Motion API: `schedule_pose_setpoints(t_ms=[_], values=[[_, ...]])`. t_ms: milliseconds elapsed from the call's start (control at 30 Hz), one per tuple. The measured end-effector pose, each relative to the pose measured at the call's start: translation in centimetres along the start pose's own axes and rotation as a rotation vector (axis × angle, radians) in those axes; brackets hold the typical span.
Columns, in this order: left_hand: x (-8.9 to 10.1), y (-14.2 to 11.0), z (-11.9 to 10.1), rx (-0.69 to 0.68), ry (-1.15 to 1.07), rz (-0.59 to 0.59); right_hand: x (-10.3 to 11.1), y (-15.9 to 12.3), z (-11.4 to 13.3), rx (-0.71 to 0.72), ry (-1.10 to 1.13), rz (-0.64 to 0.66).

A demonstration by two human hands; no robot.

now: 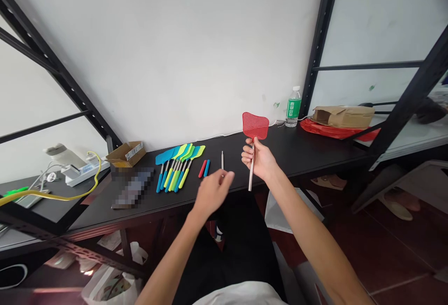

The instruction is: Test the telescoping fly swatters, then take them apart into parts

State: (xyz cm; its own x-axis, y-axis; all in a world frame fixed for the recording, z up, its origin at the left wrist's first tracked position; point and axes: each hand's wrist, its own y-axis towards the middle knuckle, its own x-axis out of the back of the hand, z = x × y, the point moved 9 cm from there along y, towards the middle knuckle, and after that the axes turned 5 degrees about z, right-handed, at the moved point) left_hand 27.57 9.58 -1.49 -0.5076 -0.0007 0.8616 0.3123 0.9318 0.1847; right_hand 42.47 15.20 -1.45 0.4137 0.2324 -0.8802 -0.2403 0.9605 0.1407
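A long black worktop (pixel 301 153) runs along a white wall (pixel 175 53), framed by black steel shelf uprights (pixel 320 39), above a dark red tiled floor (pixel 385 249). At far left, a white power strip (pixel 86 173) trails a yellow cable (pixel 66 196). Beside it sits an open brown cardboard box (pixel 126 154), its inside hidden. A flat pixelated object (pixel 133 187) near the front edge is too blurred to identify. Next lie blue and lime-green fly swatters (pixel 177 167), a short red sleeve (pixel 202 169) and a short blue sleeve (pixel 206 168). The open, empty left hand (pixel 212 194) hovers over the front edge, near a thin metal rod (pixel 222 159). The right hand (pixel 257 158) grips the metal handle of a red plastic fly swatter (pixel 255 125), holding it upright above the worktop. Farther right stand a green-labelled water bottle (pixel 293 107) and a brown cardboard package (pixel 343 117) on red plastic (pixel 336 130).
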Motion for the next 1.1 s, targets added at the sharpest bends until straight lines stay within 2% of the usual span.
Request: schedule_pose_setpoints(t_ms=[100, 200, 333, 433, 600, 700, 800, 933, 1100], values=[[-2.3, -0.9, -4.4, -0.107, -0.094, 0.066, -0.3, 0.3, -1.3, 0.009, -0.036, 0.013], [-3.4, -1.1, -5.8, -0.085, -0.093, 0.020, 0.0, 0.7, -1.7, 0.010, -0.070, 0.015], [-3.4, -1.4, -5.4, -0.060, -0.106, -0.042, 1.4, 1.0, -0.7, 0.069, -0.145, -0.045], [-3.2, -1.3, -4.9, -0.067, -0.217, -0.033, 1.5, 0.9, -0.2, 0.100, -0.295, -0.046], [-3.4, 0.9, -5.3, -0.073, -0.835, 0.078, -0.9, 0.1, -0.8, 0.115, -0.656, 0.089], [-3.1, 2.6, -5.3, -0.034, -1.088, 0.024, -1.5, -0.3, -2.1, 0.022, -0.815, 0.122], [-3.1, 3.4, -4.7, -0.007, -1.176, -0.066, -1.6, -0.3, -1.8, 0.091, -0.814, 0.109], [-4.3, 3.1, -3.8, 0.056, -1.225, -0.046, -1.3, -0.1, -0.5, 0.267, -0.793, 0.069], [-4.7, 2.5, -3.8, 0.078, -1.394, 0.035, -1.4, 0.3, -1.9, 0.195, -0.596, 0.155]])
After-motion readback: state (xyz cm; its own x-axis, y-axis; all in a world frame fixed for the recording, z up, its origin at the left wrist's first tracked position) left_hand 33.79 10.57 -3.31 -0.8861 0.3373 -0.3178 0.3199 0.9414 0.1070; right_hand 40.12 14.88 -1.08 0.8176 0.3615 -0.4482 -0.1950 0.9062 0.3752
